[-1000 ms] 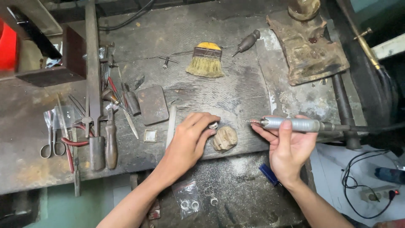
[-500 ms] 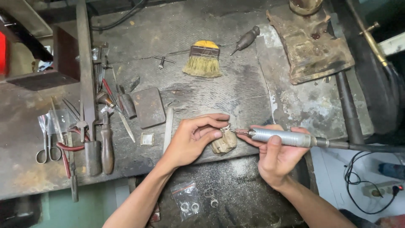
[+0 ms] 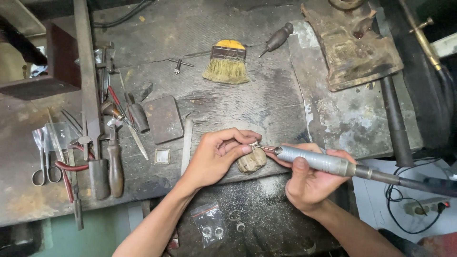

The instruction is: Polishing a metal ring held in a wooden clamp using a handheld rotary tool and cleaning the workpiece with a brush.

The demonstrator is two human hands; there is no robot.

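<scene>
Scissors [image 3: 44, 162] with steel blades lie at the far left of the worn grey bench [image 3: 266, 100], beside wooden-handled files [image 3: 114, 162] and a flat dark metal plate [image 3: 163, 119]. A yellow-backed bristle brush [image 3: 227, 62] rests further up the bench. The left hand [image 3: 216, 154] is closed, fingertips pinching a small silvery piece [image 3: 255, 145] against the rounded, worn wooden bench peg [image 3: 251, 161] at the front edge of the bench. The right hand [image 3: 309, 178] grips a silver cylindrical rotary handpiece [image 3: 316, 161], its thin tip touching the pinched piece. A dark flexible shaft [image 3: 404, 181] runs off rightward from the handpiece. Below the hands, small clear bags with rings [image 3: 212, 226] lie on a dusty lower tray [image 3: 276, 209]
</scene>
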